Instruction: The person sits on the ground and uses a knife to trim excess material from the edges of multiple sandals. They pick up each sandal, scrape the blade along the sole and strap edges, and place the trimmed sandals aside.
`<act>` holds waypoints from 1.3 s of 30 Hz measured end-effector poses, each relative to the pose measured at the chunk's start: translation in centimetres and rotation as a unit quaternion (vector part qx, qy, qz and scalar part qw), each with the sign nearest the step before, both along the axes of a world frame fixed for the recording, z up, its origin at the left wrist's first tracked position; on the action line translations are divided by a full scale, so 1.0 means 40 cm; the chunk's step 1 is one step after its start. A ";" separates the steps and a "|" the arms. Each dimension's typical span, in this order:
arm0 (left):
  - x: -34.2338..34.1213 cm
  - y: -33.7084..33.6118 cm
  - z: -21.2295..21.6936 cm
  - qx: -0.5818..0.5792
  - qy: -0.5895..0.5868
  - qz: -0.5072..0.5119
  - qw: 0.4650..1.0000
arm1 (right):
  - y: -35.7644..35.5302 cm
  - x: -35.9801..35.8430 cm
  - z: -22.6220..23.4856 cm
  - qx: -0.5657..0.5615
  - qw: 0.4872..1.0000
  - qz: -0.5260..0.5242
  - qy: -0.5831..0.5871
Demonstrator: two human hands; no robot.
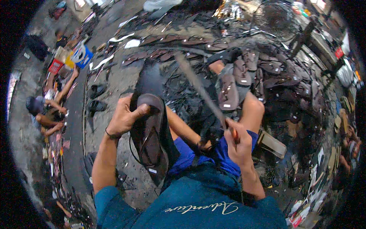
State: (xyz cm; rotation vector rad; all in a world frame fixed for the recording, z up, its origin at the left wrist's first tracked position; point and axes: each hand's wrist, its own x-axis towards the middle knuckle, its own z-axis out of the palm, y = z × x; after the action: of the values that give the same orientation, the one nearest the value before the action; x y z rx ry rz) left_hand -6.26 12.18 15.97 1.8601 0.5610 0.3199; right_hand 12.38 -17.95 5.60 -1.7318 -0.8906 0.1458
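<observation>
My left hand (126, 116) grips a dark brown flip-flop (154, 143), thumb pressed on one end of its footbed. A black flat sheet (150, 78), apparently sole material, lies against the flip-flop and sticks out past that end; how they are joined cannot be made out. Closed round an orange-brown handle, my right hand (240, 147) holds a long knife (200, 87). Its narrow blade points up and to the left, blurred, and apart from the flip-flop. Beyond that hand, brown flip-flops (228, 91) with small white labels rest by my bent leg.
Many brown flip-flops (280, 80) are heaped at the right, with a row of them (171, 39) farther off. Black scraps (183, 93) cover the ground between. A small wooden block (272, 144) lies near my right knee. At the left, another person (45, 108) sits near a blue box (82, 56).
</observation>
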 end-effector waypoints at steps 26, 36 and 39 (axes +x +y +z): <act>0.014 -0.157 -0.068 -0.151 0.147 -0.297 0.931 | 0.095 0.023 0.158 -0.190 0.900 0.362 0.149; -0.023 -0.232 0.035 -0.153 0.093 -0.291 0.940 | 0.124 -0.072 0.009 0.095 0.911 0.148 0.374; -0.066 -0.408 -0.245 -0.462 -0.017 0.005 0.886 | 0.111 -0.115 -0.020 0.098 0.910 0.157 0.370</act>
State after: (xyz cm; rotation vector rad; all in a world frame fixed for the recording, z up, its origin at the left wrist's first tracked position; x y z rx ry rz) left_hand -8.91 -4.14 6.18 0.9205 0.5627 0.0554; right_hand 7.78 -13.52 4.80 -1.1793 -0.5722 0.8404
